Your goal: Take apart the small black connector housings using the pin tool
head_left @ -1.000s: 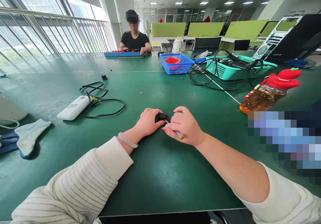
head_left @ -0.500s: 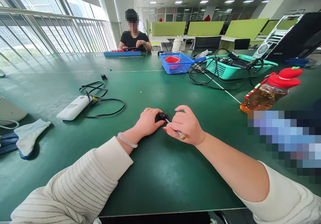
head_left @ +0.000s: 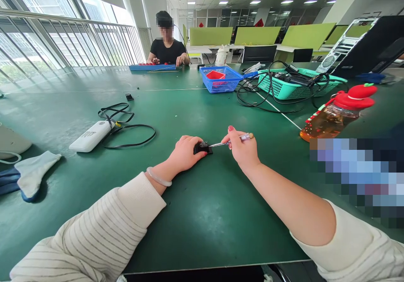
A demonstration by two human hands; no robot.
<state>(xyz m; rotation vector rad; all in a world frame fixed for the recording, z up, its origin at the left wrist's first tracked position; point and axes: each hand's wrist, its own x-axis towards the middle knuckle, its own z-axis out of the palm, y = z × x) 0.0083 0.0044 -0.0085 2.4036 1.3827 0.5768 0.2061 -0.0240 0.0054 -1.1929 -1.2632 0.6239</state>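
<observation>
My left hand (head_left: 186,153) is closed around a small black block-like part (head_left: 202,148) resting on the green tabletop (head_left: 202,214). Its thumb presses the near side, and the fingers partly cover it. A screwdriver (head_left: 245,137) with a clear handle and thin metal shaft is pinched in my right hand (head_left: 244,147). The shaft lies nearly level, pointing left, and its tip meets the right side of the black part. Whether the tip touches or sits just beside it is too small to tell.
A white power bank (head_left: 92,136) with a black cable (head_left: 132,146) lies at left, near a glove (head_left: 38,172). Behind are a blue basket (head_left: 221,84), a teal basket (head_left: 284,89) and a red-lidded bottle (head_left: 334,118). Across the table sits a person (head_left: 167,50).
My right hand has turned and shifted right and up, swinging the screwdriver from a slant toward me to nearly level. My left hand keeps its hold on the black part.
</observation>
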